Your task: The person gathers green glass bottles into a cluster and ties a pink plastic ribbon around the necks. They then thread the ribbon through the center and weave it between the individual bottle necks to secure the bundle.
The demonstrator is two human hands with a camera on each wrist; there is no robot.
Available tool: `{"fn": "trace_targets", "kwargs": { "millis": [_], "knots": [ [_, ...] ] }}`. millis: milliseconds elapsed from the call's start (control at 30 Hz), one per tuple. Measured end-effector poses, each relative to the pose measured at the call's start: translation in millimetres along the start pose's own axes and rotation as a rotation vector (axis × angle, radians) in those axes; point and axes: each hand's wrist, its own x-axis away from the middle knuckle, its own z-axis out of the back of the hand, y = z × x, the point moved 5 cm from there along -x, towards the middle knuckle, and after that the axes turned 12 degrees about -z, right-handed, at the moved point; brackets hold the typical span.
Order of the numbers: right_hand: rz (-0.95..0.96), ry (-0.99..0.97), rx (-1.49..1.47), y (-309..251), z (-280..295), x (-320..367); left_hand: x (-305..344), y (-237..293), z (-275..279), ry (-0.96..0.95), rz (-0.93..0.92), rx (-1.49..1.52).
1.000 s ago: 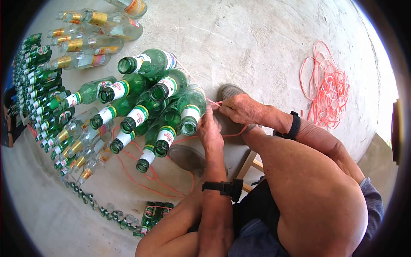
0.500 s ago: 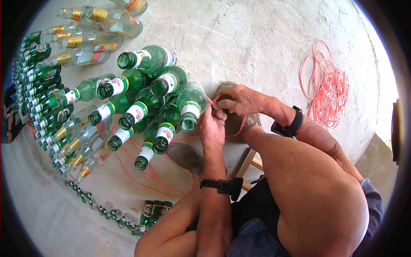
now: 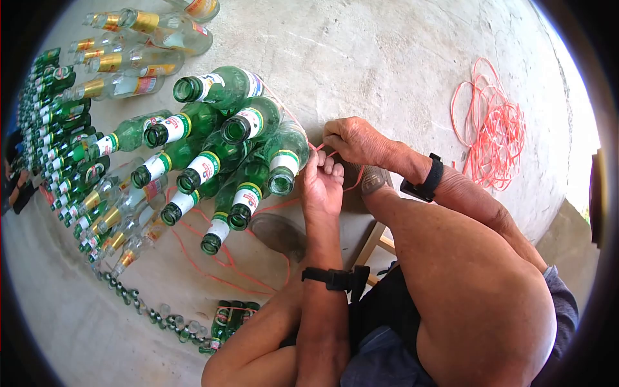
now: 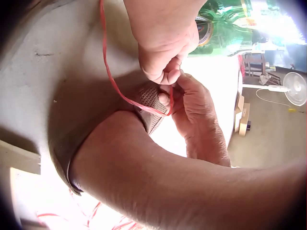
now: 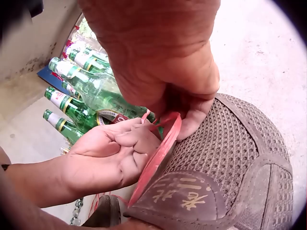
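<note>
Green beer bottles (image 3: 227, 90) stand bunched together, a strand of pink plastic twine (image 3: 282, 106) running round their side. Beside the nearest bottle, my left hand (image 3: 322, 193) pinches the twine between thumb and forefinger, its palm turned up and its other fingers curled. Just beyond it, my right hand (image 3: 361, 140) pinches twine too, its fingertips close to the left ones. In the right wrist view, a flattened strand (image 5: 156, 165) loops below the right hand (image 5: 168, 62) and passes over the shoe. The right fingertips are partly hidden there.
A loose heap of pink twine (image 3: 496, 135) lies on the concrete floor to the right. Clear bottles with gold labels (image 3: 138, 61) and rows of green bottles (image 3: 64, 135) stand at the left. Brown mesh shoes (image 3: 277, 235) are close under the hands. A tied bottle bundle (image 3: 225, 316) stands near the left knee.
My right hand has shifted slightly up and away from the left hand, its wrist arching. My left hand has turned its palm more upward and stays by the bottles.
</note>
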Motion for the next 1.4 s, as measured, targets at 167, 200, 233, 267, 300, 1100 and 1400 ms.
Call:
{"fn": "trace_targets", "kwargs": {
  "millis": [167, 200, 233, 267, 300, 1100, 1400],
  "knots": [
    [-0.045, -0.002, 0.042, 1.6, 0.9, 0.1, -3.3, -3.9, 4.5, 0.019, 0.009, 0.057],
    [-0.045, 0.0, 0.041, 2.2, 1.4, -0.3, -4.1, -4.6, 4.9, 0.019, 0.013, 0.076],
    [-0.044, 0.002, 0.039, 3.0, 2.2, -0.8, -4.8, -5.7, 5.2, 0.019, 0.017, 0.094],
    [-0.044, 0.005, 0.037, 3.6, 2.9, -1.1, -5.0, -6.8, 5.7, 0.026, 0.021, 0.103],
    [-0.038, 0.003, 0.042, 2.8, 3.6, -1.0, -4.8, -7.2, 5.2, 0.032, 0.024, 0.11],
    [-0.114, -0.273, -0.262, -30.6, 10.5, -17.4, -5.4, -1.2, 17.6, 0.134, -0.236, -0.256],
    [-0.258, -0.315, -0.449, -20.1, 0.6, -17.3, -1.5, 4.3, 9.5, 0.158, -0.257, -0.37]
  ]
}}
